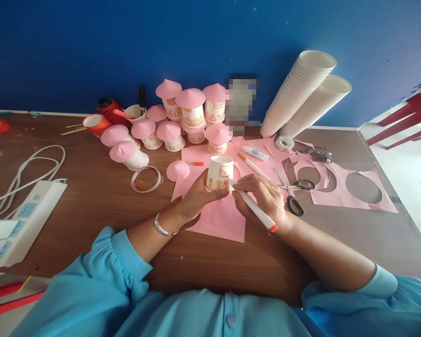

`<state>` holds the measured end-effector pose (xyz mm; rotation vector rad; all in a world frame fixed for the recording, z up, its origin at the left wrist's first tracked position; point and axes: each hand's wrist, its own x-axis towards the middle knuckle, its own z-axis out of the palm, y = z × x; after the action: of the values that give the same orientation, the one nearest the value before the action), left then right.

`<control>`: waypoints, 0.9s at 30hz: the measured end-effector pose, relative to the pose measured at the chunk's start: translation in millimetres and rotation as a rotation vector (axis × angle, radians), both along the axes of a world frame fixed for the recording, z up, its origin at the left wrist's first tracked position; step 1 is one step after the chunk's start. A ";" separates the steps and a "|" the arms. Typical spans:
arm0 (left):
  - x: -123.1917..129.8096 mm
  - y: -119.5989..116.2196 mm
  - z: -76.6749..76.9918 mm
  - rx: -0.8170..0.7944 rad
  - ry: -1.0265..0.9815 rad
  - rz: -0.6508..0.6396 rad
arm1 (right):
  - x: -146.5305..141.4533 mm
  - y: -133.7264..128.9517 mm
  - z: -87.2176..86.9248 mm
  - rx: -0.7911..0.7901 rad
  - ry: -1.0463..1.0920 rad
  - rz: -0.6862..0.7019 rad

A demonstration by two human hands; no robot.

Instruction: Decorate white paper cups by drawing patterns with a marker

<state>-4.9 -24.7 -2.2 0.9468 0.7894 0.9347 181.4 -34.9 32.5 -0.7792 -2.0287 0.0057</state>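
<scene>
- Our right hand (268, 199) grips a marker (257, 211); its long body slants away from us and leftward, tip at the paper cup's right side, contact unclear.
- Our left hand's (194, 199) fingers close around that paper cup (215, 172), held mouth down over pink paper (224, 224).
- Beyond, cone-topped cups (192, 116) crowd the desk (108, 201); cup stacks (298, 91) lean farther right.

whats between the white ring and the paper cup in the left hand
In the head view, a pink paper cone lies between the ring and the cup, then pink paper with a small orange cap on it.
</scene>
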 end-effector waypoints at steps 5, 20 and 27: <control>0.0 -1.4 -1.2 0.014 -0.003 -0.009 | 1.3 -0.4 4.9 0.045 0.031 -0.023; 1.1 -3.8 0.6 0.044 0.038 -0.002 | -0.1 1.5 2.9 0.018 -0.011 -0.013; 0.8 -3.3 0.5 0.044 0.022 -0.021 | -0.1 1.4 3.5 0.030 -0.025 -0.030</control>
<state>-4.1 -28.0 -1.6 1.0035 0.7790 0.9284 181.3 -33.5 36.0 -0.7946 -2.0362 -0.0523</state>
